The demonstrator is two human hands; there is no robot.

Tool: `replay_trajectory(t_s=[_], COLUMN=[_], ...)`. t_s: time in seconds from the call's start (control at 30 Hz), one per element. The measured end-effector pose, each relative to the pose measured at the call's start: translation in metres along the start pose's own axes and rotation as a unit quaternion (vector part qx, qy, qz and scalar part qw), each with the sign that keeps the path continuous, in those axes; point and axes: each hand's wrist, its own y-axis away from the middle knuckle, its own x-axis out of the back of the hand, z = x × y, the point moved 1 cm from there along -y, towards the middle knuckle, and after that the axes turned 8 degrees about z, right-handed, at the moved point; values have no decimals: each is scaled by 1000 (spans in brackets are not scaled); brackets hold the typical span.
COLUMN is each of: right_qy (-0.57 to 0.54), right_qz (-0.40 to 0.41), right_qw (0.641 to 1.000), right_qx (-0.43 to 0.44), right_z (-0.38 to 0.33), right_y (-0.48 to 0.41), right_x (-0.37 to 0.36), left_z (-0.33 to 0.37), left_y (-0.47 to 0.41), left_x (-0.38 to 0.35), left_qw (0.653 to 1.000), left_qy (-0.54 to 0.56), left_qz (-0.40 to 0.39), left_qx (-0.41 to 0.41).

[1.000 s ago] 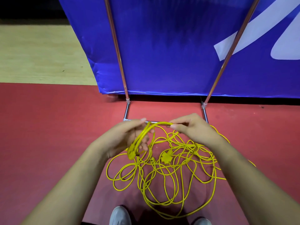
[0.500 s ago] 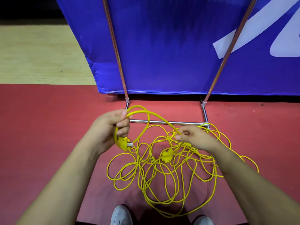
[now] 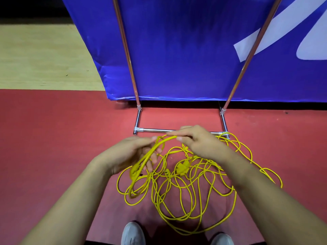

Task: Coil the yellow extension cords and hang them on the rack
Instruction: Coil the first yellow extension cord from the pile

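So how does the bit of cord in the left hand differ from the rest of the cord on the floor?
The held loops are lifted, gathered in the left hand and pinched by the right hand; the floor tangle lies loose on the red floor. The held loops are few and run side by side; the floor tangle sprawls in many crossing loops. Both are thin yellow cord.

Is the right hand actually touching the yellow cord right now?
Touching. The head view shows the right hand pinching a strand of the yellow cord between thumb and fingers, with no gap visible.
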Motion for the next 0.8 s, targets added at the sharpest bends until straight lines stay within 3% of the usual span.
replay_trajectory(t_s=[0.1, 0.2, 0.3, 0.53, 0.67, 0.8], right_qy=[1, -73, -34, -15, -4, -64], right_qz=[-11, 29, 56, 105, 119, 128], right_qw=[999, 996, 997, 992, 984, 963], right_qx=[52, 40, 28, -65, -134, -227], right_z=[-23, -28, -7, 69, 104, 128], right_y=[4, 3, -2, 0, 3, 11], right_x=[-10, -10, 0, -8, -22, -33], left_z=[0, 0, 4, 13, 19, 21], left_y=[0, -1, -1, 1, 2, 5], left_x=[-9, -14, -15, -16, -5, 4], left_qw=[999, 997, 995, 978, 944, 923], left_qy=[-8, -1, 22, 179, 318, 362], left_qz=[-3, -1, 26, 49, 10, 2], left_qx=[-32, -72, -96, -93, -88, -132])
